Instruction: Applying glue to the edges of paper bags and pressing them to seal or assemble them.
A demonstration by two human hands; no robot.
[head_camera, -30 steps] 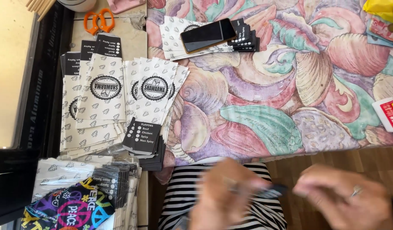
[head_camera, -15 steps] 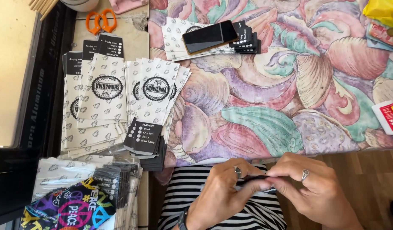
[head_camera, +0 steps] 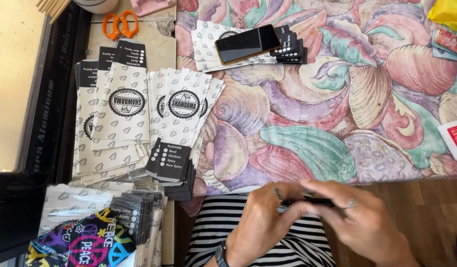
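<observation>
Two hands meet low in the head view, just off the near edge of the table (head_camera: 337, 123), above a striped shirt (head_camera: 223, 227). The left hand (head_camera: 260, 222), with a watch at its wrist, and the right hand (head_camera: 367, 227), with a ring on one finger, both pinch a thin, flat black-edged item (head_camera: 307, 201) between fingertips and thumbs, so both are closed narrowly on it. It is seen edge-on and slightly blurred; it could be one of the paper bags, but I cannot tell for sure.

On the table's left part lie fanned piles of white printed paper bags (head_camera: 139, 118) with black ends, some with the round emblem up. A smaller pile (head_camera: 208, 44) sits farther back with a dark smartphone (head_camera: 248, 43) resting on top. Orange-handled scissors (head_camera: 120, 23) lie near the far left corner. Nearer the person, at lower left, another bundle of bags (head_camera: 134, 212) lies beside a colourful patterned cloth (head_camera: 85, 244).

Judging by the piles, many bags are already laid out, while the item in hand is not yet set on any pile.
</observation>
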